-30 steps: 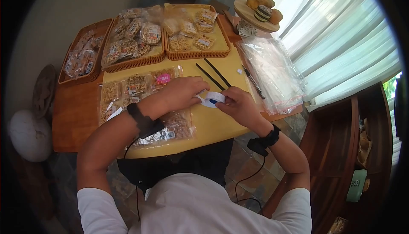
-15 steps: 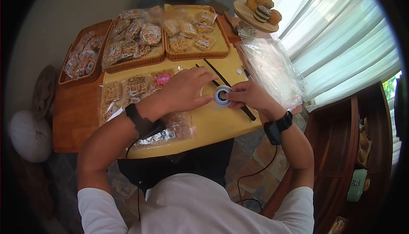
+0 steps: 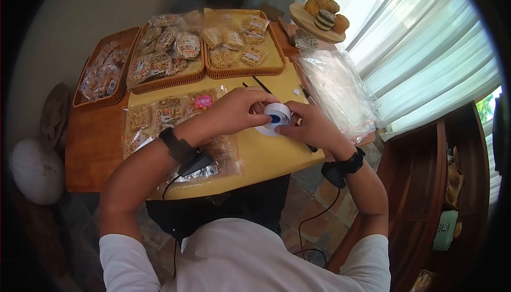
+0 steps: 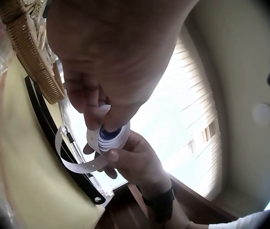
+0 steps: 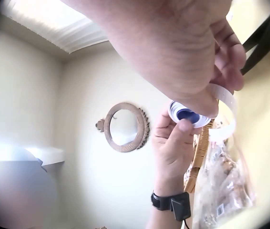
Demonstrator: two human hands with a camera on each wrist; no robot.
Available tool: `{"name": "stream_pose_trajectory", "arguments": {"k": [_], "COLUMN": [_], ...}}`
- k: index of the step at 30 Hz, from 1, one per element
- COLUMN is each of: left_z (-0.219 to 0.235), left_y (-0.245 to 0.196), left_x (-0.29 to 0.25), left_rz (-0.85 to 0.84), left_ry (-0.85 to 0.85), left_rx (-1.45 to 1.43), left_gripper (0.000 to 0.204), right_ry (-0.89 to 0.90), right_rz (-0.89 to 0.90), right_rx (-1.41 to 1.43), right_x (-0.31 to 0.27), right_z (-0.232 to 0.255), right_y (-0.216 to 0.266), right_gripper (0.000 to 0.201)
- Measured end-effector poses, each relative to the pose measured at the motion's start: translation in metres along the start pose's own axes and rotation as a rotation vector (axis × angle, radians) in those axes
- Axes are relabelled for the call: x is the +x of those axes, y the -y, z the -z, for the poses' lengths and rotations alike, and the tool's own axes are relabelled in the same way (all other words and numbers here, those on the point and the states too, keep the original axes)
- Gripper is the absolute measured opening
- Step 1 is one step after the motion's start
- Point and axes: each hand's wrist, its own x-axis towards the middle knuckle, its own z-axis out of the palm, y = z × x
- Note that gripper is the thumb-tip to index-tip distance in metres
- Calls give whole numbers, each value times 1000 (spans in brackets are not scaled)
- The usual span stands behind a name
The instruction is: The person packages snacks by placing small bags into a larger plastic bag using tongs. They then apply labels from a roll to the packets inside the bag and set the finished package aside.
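Both hands are on a roll of white label tape (image 3: 285,110) with a blue core, held above the yellow table cover. My left hand (image 3: 234,112) pinches the roll from its left side, thumb at the core. From the right, my right hand (image 3: 316,127) grips its rim between thumb and fingers. A loose white strip (image 4: 80,167) curls away from the roll in the left wrist view. Below the hands lies a long black two-armed tool (image 3: 261,83), partly hidden by them. Clear-bagged snack pieces (image 3: 170,106) lie beside my left forearm.
Wicker baskets of packaged snacks (image 3: 175,47) line the back of the table. Clear plastic bags (image 3: 340,90) lie on the right, with a pen (image 3: 307,94) along their left edge. A round wooden stand (image 3: 314,26) with bread stands at the back right.
My left fingers spread away from the roll half a second ago and now pinch it again. The roll has turned and tilted in my right hand.
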Motion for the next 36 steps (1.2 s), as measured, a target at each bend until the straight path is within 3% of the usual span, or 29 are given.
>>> {"name": "stream_pose_trajectory", "arguments": {"k": [1, 4, 7, 8, 9, 10, 12, 13, 15, 16, 18, 24, 28, 36], "left_z": [3, 16, 31, 35, 37, 39, 40, 39, 38, 36, 35, 39, 39, 42], "left_y": [2, 12, 32, 41, 51, 52, 56, 59, 63, 63, 61, 64, 63, 64], "left_x": [-1, -8, -11, -11, -9, -4, 1, 1, 1, 0, -1, 4, 0, 21], "left_rz": [1, 54, 25, -146, -318, -319, -459, -458, -623, -623, -365, -250, -205, -300], "left_ry": [1, -7, -36, -49, -63, -61, -30, -25, -48, -42, 53, 40, 90, 104], "left_rx": [0, 28, 184, 374, 562, 561, 999, 997, 1098, 1093, 1077, 1007, 1046, 947], "left_gripper": [45, 40, 40, 39, 37, 37, 38, 38, 36, 36, 34, 28, 26, 23], "right_ry": [26, -37, -21, -23, -168, -310, -312, -315, -271, -224, -223, -219, -267, -288], "right_rz": [-96, -110, -156, -159, 66, 291, 330, 374, 320, 267, 253, 202, 265, 293], "right_rx": [96, 292, 292, 291, -2, -297, -446, -598, -618, -639, -635, -541, -498, -503], "right_x": [-3, -11, -29, -33, -35, -37, -40, -40, -37, -37, -37, -46, -47, -47], "right_z": [-5, -22, -12, -15, -20, -26, -42, -50, -67, -73, -73, -75, -81, -87], "right_y": [-6, -41, -43, -45, -49, -50, -48, -46, -51, -51, -48, -39, -45, -41], "right_gripper": [40, 37, 38, 38, 39, 41, 39, 38, 35, 33, 31, 31, 31, 27]}}
